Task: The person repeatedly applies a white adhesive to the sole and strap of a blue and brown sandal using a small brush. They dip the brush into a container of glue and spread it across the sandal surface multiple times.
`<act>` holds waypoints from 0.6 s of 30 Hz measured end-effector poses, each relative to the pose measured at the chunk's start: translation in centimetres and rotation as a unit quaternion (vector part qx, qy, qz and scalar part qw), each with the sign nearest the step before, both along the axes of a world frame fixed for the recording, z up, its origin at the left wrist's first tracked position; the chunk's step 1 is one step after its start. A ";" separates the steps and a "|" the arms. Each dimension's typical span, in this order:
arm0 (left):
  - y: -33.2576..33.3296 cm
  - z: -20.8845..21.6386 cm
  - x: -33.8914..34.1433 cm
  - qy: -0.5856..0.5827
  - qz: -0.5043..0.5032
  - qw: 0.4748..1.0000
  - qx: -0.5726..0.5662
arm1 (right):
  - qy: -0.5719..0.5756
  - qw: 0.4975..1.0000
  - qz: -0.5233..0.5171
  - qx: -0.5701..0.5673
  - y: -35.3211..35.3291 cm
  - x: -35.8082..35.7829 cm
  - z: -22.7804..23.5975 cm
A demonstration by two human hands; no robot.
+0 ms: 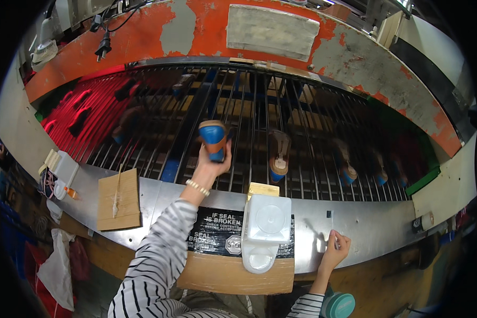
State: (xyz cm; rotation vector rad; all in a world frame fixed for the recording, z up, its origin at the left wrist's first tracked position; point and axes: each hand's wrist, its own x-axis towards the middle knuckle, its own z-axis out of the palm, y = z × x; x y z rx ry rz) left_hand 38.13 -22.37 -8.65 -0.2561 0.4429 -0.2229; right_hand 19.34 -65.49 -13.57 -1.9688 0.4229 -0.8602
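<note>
My left hand point(214, 160) reaches out over the rods of a conveyor point(244, 159), its fingers wrapped round a blue and brown shoe point(213, 139). My right hand point(336, 249) is above the metal ledge point(365, 228) at the right, thumb and fingers pinched together. What they hold, if anything, is too small to make out. Between my arms stands a white plastic container point(269, 217) with a rounded white part at its near end. Just right of the held shoe, another shoe point(279, 153) with a blue toe lies on the rods.
More shoes point(345, 164) lie along the conveyor, some at the left under red light. A cardboard piece point(117, 201) with a thin brush-like stick is on the ledge. Black tape point(217, 228) and cardboard point(233, 273) lie before me, beside a teal-lidded cup point(339, 306). A plug point(104, 46) hangs above.
</note>
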 end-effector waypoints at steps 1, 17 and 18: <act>-0.6 -1.0 2.6 0.016 0.043 0.998 0.052 | 0.009 1.000 0.000 -0.005 0.1 0.0 0.3; -14.1 0.9 7.9 -0.218 -0.110 0.745 0.621 | 0.026 1.000 0.006 -0.009 0.5 -0.1 1.1; -15.8 0.8 8.2 -0.239 -0.143 0.594 0.755 | 0.031 0.999 0.007 -0.003 0.5 -0.1 1.2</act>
